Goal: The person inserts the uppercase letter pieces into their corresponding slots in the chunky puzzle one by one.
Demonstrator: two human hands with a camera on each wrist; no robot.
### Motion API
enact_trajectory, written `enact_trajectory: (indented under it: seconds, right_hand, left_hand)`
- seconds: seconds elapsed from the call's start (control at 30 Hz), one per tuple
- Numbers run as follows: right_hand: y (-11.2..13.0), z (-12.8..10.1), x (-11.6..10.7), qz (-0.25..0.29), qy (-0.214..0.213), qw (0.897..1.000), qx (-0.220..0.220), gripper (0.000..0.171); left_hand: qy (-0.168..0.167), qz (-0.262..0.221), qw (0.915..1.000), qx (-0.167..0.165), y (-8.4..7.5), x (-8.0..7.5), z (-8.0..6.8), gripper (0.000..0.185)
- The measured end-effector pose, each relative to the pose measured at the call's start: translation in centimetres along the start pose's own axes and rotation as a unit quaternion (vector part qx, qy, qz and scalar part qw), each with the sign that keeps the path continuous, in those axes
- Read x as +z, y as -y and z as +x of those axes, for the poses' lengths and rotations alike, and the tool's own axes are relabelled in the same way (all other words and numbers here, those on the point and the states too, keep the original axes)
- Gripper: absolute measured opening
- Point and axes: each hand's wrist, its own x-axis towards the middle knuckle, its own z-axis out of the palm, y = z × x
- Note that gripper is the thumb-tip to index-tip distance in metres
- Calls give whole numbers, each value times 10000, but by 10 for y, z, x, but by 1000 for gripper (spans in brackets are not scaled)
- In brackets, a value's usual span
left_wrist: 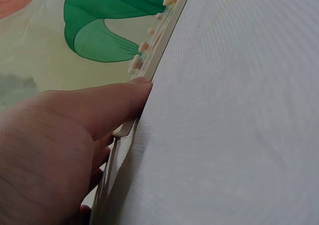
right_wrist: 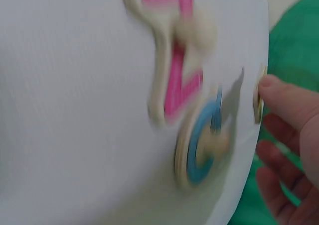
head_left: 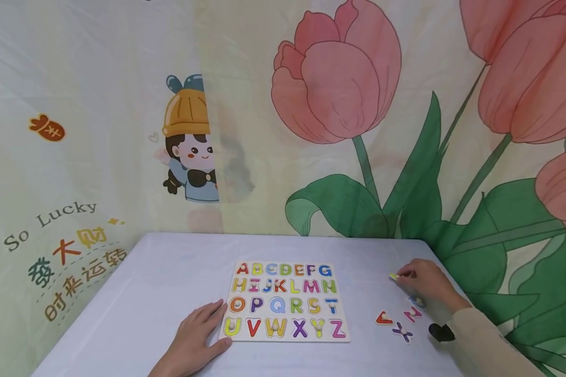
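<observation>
A wooden alphabet puzzle board (head_left: 285, 301) lies in the middle of the white table, its slots filled with coloured letters. My left hand (head_left: 208, 326) rests flat at the board's near left corner. In the left wrist view its fingers (left_wrist: 134, 93) lie straight against the board's edge (left_wrist: 160, 41). My right hand (head_left: 404, 276) is at the right of the table and pinches a small yellow piece (head_left: 394, 276) at its fingertips. In the right wrist view that yellow piece (right_wrist: 257, 101) shows edge-on at a fingertip (right_wrist: 279, 91).
Loose letters lie by the right hand: a red one (head_left: 383, 318), a pink one (head_left: 412, 313), a purple X (head_left: 402, 332) and a blue round one (head_left: 417, 301). The table's right edge (head_left: 445, 267) meets a tulip-printed curtain. In the right wrist view the pink letter (right_wrist: 177, 70) and blue letter (right_wrist: 202, 145) are blurred.
</observation>
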Motion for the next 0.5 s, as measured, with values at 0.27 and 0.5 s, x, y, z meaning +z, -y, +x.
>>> enact_trajectory:
  seconds: [0.27, 0.5]
  right_hand:
    - [33, -6, 14, 153, -142, 9996, 210, 14]
    - [42, -12, 23, 319, -161, 9980, 514, 16]
  left_hand:
    - [-31, 66, 10000, 17, 3, 2, 0, 85]
    - [-13, 35, 10000, -47, 2, 3, 1, 85]
